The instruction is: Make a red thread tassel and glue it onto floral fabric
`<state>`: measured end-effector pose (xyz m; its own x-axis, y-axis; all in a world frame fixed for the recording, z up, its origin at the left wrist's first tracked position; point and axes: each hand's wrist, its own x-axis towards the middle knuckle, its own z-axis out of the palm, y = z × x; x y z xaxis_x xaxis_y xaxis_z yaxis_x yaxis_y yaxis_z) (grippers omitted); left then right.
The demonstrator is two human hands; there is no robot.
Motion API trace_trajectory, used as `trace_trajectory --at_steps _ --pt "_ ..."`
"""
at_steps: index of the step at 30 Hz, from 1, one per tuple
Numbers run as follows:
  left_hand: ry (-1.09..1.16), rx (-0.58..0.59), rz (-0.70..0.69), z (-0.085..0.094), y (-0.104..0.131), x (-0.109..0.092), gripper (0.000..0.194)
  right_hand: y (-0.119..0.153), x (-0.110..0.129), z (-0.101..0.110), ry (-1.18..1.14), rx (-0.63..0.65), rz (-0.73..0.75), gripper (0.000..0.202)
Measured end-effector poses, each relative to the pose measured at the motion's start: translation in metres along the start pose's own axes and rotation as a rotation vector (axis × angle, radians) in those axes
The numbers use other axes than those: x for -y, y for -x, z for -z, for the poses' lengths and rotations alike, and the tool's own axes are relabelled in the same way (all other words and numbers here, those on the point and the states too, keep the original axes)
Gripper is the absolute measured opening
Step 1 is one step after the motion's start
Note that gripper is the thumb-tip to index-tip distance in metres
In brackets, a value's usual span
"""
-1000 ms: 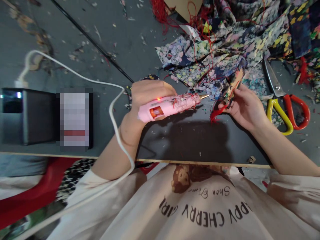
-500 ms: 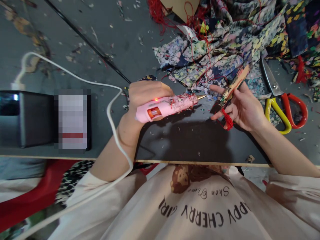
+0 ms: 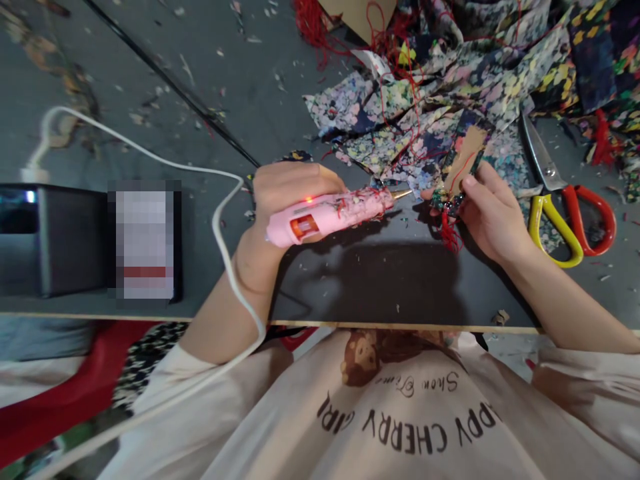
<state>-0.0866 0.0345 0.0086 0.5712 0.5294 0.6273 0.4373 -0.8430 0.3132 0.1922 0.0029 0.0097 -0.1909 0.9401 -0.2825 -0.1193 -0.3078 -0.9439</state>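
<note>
My left hand is closed round a pink glue pen with a lit red light. Its metal tip points right, close to the piece in my other hand without clearly touching it. My right hand pinches a small cardboard piece edged with dark floral fabric, thumb on its face. A red thread lies across the brown face, and a red tassel hangs from the lower end. The fingers behind the piece are mostly hidden. Floral fabric strips lie just beyond both hands.
Scissors with yellow and red handles lie right of my right hand. A white cable runs over my left forearm. A phone and a black box are at the left. Red threads and scraps litter the grey table.
The cardboard piece has turned in my right hand so its brown face shows more. My right fingers have closed in on it. The glue pen has shifted very slightly left.
</note>
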Motion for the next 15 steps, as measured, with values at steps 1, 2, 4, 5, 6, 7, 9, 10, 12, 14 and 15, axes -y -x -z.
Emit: trace_trajectory --at_steps 1,2,4,5,6,7,9,10,12,14,15 --pt "-0.003 -0.004 -0.006 0.000 0.000 0.000 0.039 0.000 0.000 -0.001 0.014 0.000 0.014 0.037" --pt "-0.007 -0.005 -0.012 -0.001 0.000 0.001 0.039 0.000 -0.001 -0.001 0.027 0.004 0.021 0.036" --pt "-0.019 -0.010 -0.027 -0.002 0.001 0.002 0.041 0.000 -0.003 -0.002 0.046 0.010 0.032 0.034" --pt "-0.027 -0.008 -0.031 -0.003 0.001 0.002 0.042 0.000 -0.004 -0.002 0.049 0.012 0.040 0.033" --pt "-0.034 -0.008 -0.030 -0.003 0.001 0.001 0.042 0.000 -0.005 -0.002 0.048 0.015 0.050 0.032" --pt "-0.034 -0.009 -0.030 -0.003 0.000 0.000 0.043 0.000 -0.006 -0.002 0.047 0.017 0.060 0.032" --pt "-0.013 -0.002 -0.020 -0.001 -0.001 -0.003 0.041 0.000 -0.006 -0.003 0.047 0.015 0.072 0.032" --pt "0.003 0.015 -0.019 0.001 -0.003 -0.005 0.039 0.000 -0.006 -0.004 0.050 0.011 0.071 0.032" --pt "0.034 0.074 -0.023 0.003 -0.005 -0.007 0.032 0.000 -0.006 -0.006 0.062 -0.002 0.064 0.031" --pt "0.058 0.116 -0.038 0.002 -0.006 -0.008 0.027 0.000 -0.005 -0.007 0.074 -0.008 0.059 0.030" --pt "0.078 0.115 -0.013 0.001 -0.005 -0.008 0.028 0.000 -0.005 -0.007 0.078 -0.009 0.060 0.030"
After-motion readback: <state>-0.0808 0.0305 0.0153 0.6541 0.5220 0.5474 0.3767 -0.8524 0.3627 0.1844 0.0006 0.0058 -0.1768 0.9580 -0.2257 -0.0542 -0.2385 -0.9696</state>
